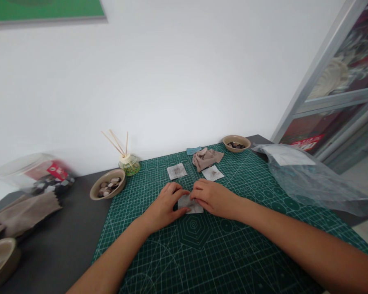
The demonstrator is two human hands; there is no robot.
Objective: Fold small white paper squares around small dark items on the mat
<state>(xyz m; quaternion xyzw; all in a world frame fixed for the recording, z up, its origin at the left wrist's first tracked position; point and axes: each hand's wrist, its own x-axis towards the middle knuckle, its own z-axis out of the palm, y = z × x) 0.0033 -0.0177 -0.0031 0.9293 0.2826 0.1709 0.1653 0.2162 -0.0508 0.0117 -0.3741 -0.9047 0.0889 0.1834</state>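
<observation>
A small white square sheet with greyish marks lies on the green cutting mat, partly covered by fingers. My left hand holds the sheet's left side down, thumb on the near edge and index finger on the far edge. From the right, my right hand has its fingers bunched together over the sheet's upper part. Whatever is under those fingertips is too small to make out. Beyond the hands lie a marked white square, another marked square and a crumpled beige cloth.
A bowl of mixed pieces stands left by a reed diffuser; another bowl sits at the back right. A blue cloth lies near the wall. Clear plastic bag at right; grey-brown fabric, plastic tub and bowl at left.
</observation>
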